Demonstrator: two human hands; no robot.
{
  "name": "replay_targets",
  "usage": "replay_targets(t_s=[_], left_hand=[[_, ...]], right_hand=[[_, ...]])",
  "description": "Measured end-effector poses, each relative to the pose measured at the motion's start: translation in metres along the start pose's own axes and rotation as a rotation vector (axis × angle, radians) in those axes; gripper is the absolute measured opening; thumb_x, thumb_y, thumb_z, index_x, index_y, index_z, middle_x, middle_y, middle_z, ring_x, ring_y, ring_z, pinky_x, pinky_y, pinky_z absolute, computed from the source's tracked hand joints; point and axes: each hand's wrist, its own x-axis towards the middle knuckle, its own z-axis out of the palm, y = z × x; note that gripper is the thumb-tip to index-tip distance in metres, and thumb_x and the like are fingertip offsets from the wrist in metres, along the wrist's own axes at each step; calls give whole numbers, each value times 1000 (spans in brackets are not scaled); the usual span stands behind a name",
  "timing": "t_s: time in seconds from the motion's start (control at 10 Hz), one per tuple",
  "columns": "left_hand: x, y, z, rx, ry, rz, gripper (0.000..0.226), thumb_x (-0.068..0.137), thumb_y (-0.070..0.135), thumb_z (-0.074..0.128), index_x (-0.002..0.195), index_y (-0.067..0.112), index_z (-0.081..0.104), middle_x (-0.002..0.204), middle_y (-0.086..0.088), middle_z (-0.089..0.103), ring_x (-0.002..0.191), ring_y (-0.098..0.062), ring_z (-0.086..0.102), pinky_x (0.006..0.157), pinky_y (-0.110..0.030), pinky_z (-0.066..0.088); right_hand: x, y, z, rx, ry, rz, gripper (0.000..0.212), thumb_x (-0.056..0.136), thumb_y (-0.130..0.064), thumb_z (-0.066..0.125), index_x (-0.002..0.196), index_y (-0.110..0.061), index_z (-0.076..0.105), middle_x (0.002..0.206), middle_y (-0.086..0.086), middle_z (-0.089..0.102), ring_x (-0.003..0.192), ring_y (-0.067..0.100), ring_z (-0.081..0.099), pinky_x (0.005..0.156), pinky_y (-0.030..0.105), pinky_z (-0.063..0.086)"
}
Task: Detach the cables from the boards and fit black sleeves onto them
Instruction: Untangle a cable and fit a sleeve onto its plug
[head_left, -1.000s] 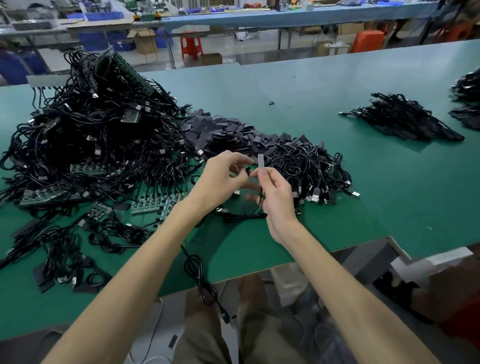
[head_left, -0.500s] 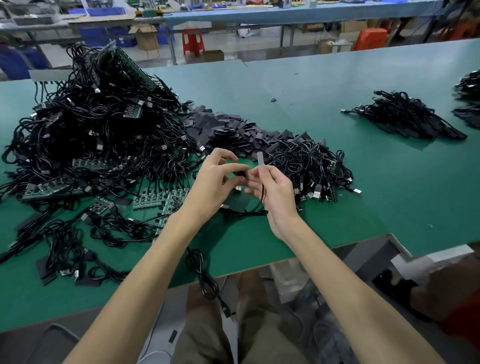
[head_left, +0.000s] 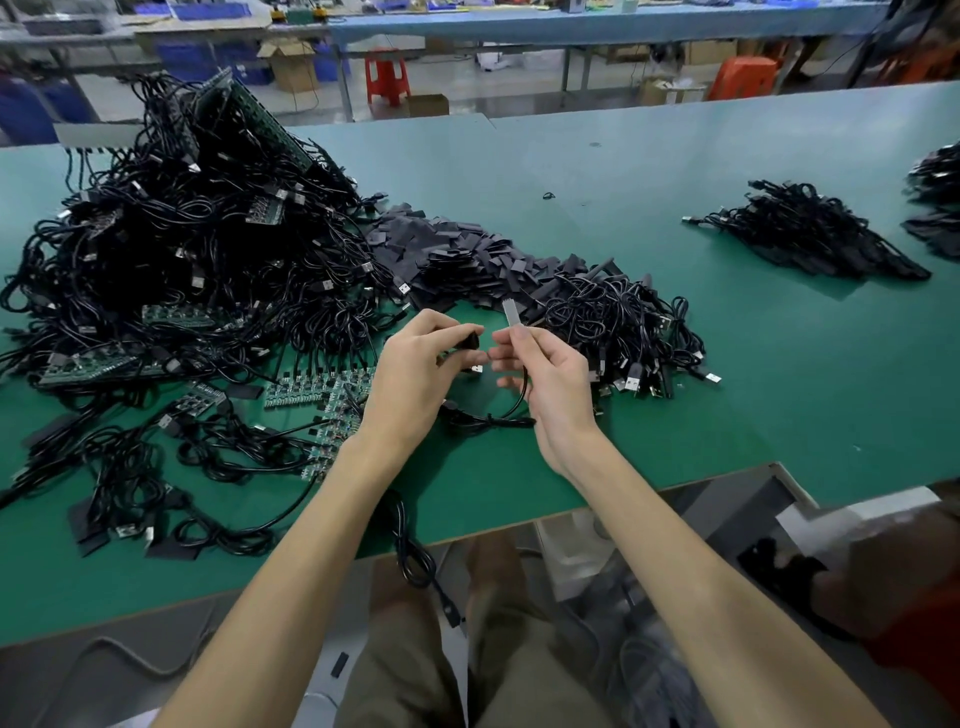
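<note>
Far left: a tangled heap of cables with green boards among them, on the green table. Centre: your left hand pinches a black sleeve between thumb and fingertips. Your right hand pinches one cable just below its grey tip, which stands upright, near the sleeve but apart. Bring the sleeve's mouth in line with the tip, grip close, and slide it on straight. Right: a separate pile of cables.
</note>
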Motion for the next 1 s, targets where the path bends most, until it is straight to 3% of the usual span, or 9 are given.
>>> replay_targets(t_s=[0.2,0.3,0.5,0.6,0.7,0.8,0.9,1.0], left_hand=[[-2,-4,-2,-32,47,-50,18,87,1,76,104,2,79,95,-8,65,79,16,58,74,-6,43],[-3,-8,-1,-22,39,-49,16,91,-2,72,106,0,78,97,-10,63,81,10,65,79,-10,50],[-7,-10,2,20,-1,-56,12,97,1,65,105,1,73,97,-5,54,86,-11,73,80,-43,61],[-8,-11,2,63,1,-87,14,98,13,62,101,1,69,94,7,52,90,0,72,85,-51,58],[-7,-10,1,138,-13,-66,22,99,19,60,107,-1,66,95,12,53,91,2,71,92,-49,57],[-6,-6,0,47,-25,-115,26,102,25,58,110,3,68,103,11,54,91,-3,66,88,-23,55],[-6,-6,-2,109,-56,-151,36,101,41,54,110,9,68,114,5,54,94,-12,55,77,-6,43],[-6,-4,-3,175,-80,-56,33,101,40,55,111,11,67,122,-7,58,107,-22,58,88,-20,49]], right_hand=[[-1,1,-1,-29,-10,3,16,100,-21,68,96,-20,84,67,-6,54,60,7,42,52,19,38],[-3,1,-1,-90,8,-30,17,99,-17,68,94,-23,83,63,-9,53,58,4,41,50,17,34],[-4,3,1,-296,20,-97,16,97,-15,68,87,-15,81,51,-16,42,50,7,31,50,25,26],[-4,3,2,-358,3,-102,17,95,-17,70,82,-18,81,51,-14,41,53,10,29,54,32,23],[-4,4,2,-388,-2,-94,15,93,-19,72,81,-17,80,51,-13,42,53,9,30,53,29,25],[-3,5,1,-450,-20,-101,15,91,-20,74,77,-16,79,50,-15,47,51,5,34,52,24,28],[-3,6,2,-509,-22,-113,15,89,-20,75,75,-16,78,54,-13,55,54,5,41,55,23,33],[-2,8,2,-519,-22,-103,16,88,-20,75,73,-18,77,53,-13,55,53,6,41,55,25,33]])
